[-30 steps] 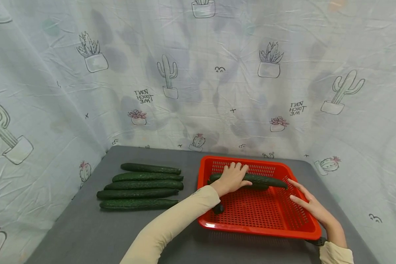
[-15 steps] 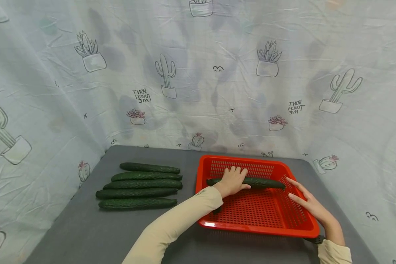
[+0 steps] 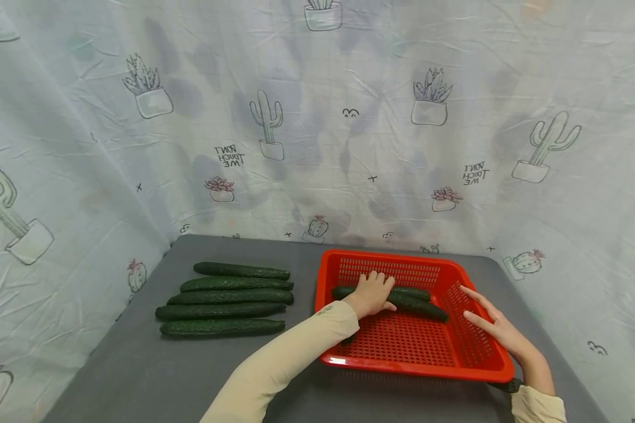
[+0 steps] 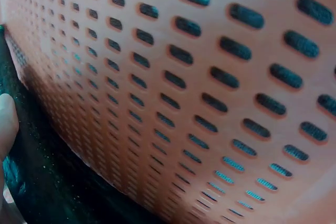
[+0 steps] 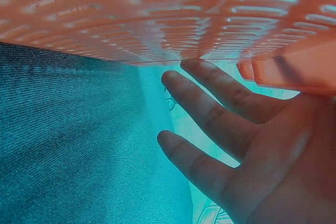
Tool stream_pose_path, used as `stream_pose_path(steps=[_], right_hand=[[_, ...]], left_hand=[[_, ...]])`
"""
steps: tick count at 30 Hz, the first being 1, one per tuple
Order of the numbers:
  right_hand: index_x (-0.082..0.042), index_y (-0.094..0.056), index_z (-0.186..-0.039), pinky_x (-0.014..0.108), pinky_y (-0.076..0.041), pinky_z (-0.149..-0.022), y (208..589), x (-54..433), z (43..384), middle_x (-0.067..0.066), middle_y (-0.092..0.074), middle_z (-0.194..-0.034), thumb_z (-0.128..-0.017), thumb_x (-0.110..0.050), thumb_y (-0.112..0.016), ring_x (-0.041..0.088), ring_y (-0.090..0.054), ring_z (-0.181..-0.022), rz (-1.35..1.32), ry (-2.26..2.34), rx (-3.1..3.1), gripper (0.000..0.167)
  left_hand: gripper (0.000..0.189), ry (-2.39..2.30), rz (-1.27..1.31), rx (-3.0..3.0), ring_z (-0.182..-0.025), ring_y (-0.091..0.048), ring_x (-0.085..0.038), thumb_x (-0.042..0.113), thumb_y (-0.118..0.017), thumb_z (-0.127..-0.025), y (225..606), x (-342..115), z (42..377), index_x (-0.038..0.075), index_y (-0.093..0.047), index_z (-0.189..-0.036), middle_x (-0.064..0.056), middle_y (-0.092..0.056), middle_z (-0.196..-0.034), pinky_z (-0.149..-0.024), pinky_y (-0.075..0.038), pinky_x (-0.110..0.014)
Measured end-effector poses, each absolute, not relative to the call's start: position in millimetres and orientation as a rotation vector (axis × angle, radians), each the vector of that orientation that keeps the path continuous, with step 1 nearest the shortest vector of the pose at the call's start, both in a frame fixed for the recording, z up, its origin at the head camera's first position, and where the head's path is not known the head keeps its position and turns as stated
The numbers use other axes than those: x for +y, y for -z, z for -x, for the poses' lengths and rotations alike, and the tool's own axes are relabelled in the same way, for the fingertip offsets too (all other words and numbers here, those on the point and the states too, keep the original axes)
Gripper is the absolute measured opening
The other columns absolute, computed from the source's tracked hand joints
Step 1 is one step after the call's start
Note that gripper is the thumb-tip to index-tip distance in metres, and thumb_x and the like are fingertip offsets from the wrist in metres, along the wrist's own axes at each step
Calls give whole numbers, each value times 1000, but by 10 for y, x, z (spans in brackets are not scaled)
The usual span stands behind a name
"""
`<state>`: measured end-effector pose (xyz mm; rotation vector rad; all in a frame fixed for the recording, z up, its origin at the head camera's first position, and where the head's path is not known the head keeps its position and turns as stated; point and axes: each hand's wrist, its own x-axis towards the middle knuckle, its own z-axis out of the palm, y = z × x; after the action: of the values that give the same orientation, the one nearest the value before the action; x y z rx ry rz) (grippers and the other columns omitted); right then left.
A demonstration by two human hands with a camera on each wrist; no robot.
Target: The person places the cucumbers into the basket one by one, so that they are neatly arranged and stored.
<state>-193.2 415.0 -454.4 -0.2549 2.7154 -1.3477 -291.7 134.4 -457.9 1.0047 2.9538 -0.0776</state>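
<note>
In the head view, my left hand (image 3: 371, 294) grips a dark green cucumber (image 3: 419, 308) low inside the red basket (image 3: 402, 369), with the fingers over its top. Its right end slants toward the basket's front. Just behind it lies another cucumber (image 3: 414, 293), partly hidden by the hand. The left wrist view has the held cucumber (image 4: 58, 182) along the slotted wall, a fingertip on it. My right hand (image 3: 500, 330) holds the basket's right side, thumb and forefinger over the rim. Below the rim, in the right wrist view, several straight fingers (image 5: 210, 119) spread beside the outer wall.
Left of the basket, several cucumbers (image 3: 222, 311) lie side by side on the grey tabletop (image 3: 153, 376). A pale curtain (image 3: 317, 147) with printed cacti stands behind the table and along both sides. A black device shows under the right wrist.
My left hand has lowered the cucumber into the basket, and its right end has swung toward the front, uncovering the cucumber behind. The right hand keeps its place at the rim.
</note>
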Motion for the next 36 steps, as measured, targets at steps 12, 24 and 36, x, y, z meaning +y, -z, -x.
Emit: stream_pose_path(steps=[12, 24, 36], right_hand=[[-18, -14, -149, 29, -51, -75, 4540, 4153, 1915, 22, -12, -150, -98, -26, -43, -14, -45, -100, 218, 1421, 2632, 59], [-18, -15, -149, 29, -52, -74, 4542, 4148, 1926, 22, -13, -149, -99, -24, -43, -8, -50, -101, 218, 1468, 2599, 58], [-17, -17, -149, 32, -48, -81, 4544, 4145, 1929, 20, -15, -150, -100, -26, -40, -16, -35, -107, 242, 1378, 2687, 55]], left_hand=[[56, 109, -994, 2939, -108, -44, -18, 61, -59, -78, 4599, 1337, 2881, 25, -40, -117, 2, -45, -116, -81, -38, -32], [62, 177, -980, 2919, -121, -39, -20, 60, -63, -76, 4497, 1307, 2871, 28, -40, -124, 2, -42, -127, -98, -37, -38], [69, 281, -932, 2927, -127, -35, -20, 67, -56, -76, 4354, 1274, 2902, 31, -38, -132, 2, -38, -135, -99, -35, -38]])
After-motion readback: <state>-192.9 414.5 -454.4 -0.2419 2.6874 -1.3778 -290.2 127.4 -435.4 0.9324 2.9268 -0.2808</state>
